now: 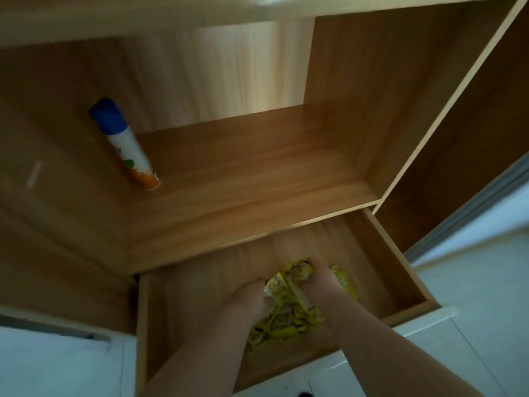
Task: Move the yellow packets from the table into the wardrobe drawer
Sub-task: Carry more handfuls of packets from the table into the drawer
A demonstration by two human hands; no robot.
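A bunch of crinkled yellow packets (289, 308) sits low inside the pulled-out wooden wardrobe drawer (400, 270). My left hand (249, 296) grips the bunch from the left, my right hand (323, 282) from the right and above. Both forearms reach down into the drawer from the bottom of the view. Whether the packets rest on the drawer floor or hang just above it cannot be told; the frame is blurred.
Above the drawer is a wooden wardrobe shelf (257, 173) with a blue-capped spray can (126, 144) standing at its left. The wardrobe's side panel (446, 93) rises at the right. Pale floor (481, 282) surrounds the drawer.
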